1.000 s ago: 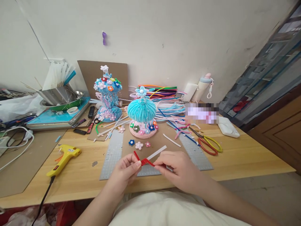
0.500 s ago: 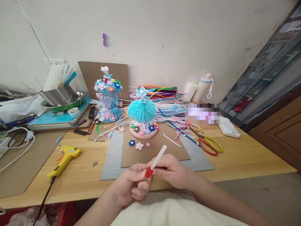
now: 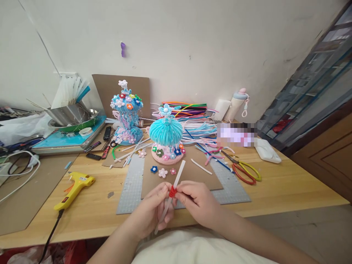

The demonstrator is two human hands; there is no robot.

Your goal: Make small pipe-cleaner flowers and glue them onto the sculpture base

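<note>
My left hand [image 3: 151, 207] and right hand [image 3: 200, 202] pinch the red coil [image 3: 172, 191] from opposite sides. It wraps the pale stick [image 3: 179, 173], which slants out above and below.

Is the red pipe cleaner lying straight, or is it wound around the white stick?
Wound: the red pipe cleaner forms loops around the white stick, which shows above and below them.

Plain cream garment [image 3: 189, 249] with soft creases; bare left forearm [image 3: 118, 236] to its left, bare right forearm [image 3: 255, 230] along its right side.
</note>
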